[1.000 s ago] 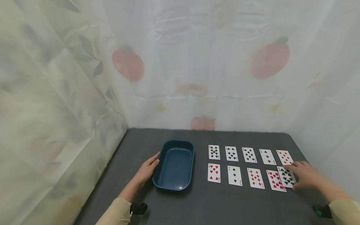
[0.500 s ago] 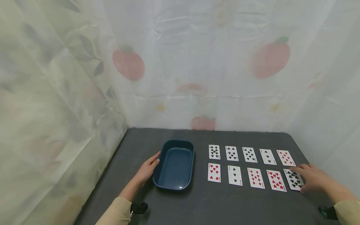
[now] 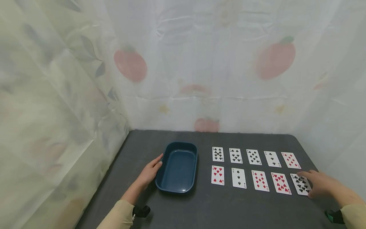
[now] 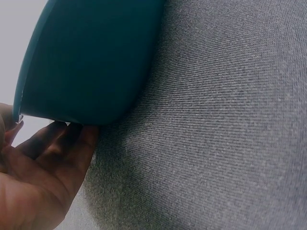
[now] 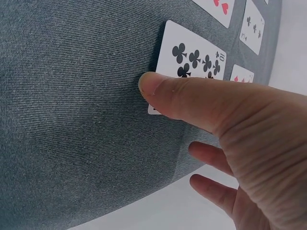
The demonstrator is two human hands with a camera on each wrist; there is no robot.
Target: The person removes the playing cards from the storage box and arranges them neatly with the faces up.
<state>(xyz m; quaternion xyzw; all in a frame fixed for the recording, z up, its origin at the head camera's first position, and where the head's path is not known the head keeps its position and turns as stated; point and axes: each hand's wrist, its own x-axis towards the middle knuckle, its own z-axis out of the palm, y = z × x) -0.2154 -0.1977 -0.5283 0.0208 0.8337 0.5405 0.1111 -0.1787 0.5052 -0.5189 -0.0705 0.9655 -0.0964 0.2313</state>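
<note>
In the head view, the left hand [image 3: 149, 173] holds the left side of a dark blue rectangular tray [image 3: 178, 170]. The left wrist view shows its fingers [image 4: 72, 151] against the tray's outer wall, with another part of the hand at the rim. At the right end of the front row, the right hand [image 3: 321, 183] holds a ten of clubs playing card [image 3: 300, 183] by its edges, the card face up on the table. In the right wrist view, the thumb [image 5: 168, 93] covers part of that card, two fingers stay off it, and the index fingertip is hidden.
Several face-up playing cards lie in two rows on the dark grey table [image 3: 223, 210], such as a card with red hearts [image 3: 218, 175] and one with black clubs [image 3: 218, 154]. A pale patterned curtain [image 3: 228, 79] hangs behind the table and along both sides.
The right hand has moved right and slightly nearer with the ten of clubs, which earlier overlapped the neighbouring hearts card and now lies apart from it. The left hand and tray have stayed put.
</note>
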